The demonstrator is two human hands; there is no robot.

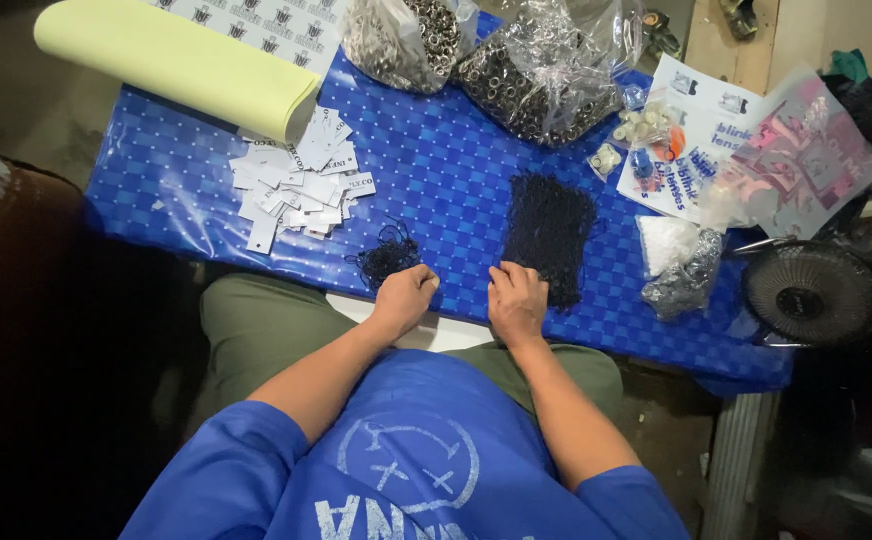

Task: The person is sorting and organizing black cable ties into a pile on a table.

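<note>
My left hand (405,296) rests at the near edge of the blue checked table (436,170), fingers curled, just below a small tangle of black string (386,255). Whether it pinches a strand I cannot tell. My right hand (517,300) lies palm down at the near end of a long flat bundle of black strings (549,232), fingertips touching it. A loose pile of small white paper tags (294,190) lies to the left of the tangle.
A pale yellow paper roll (176,60) lies at the back left. Two clear bags of metal eyelets (546,70) sit at the back. Printed plastic packets (756,150), a white bag (666,240), a grey bag (686,285) and a small black fan (816,295) crowd the right.
</note>
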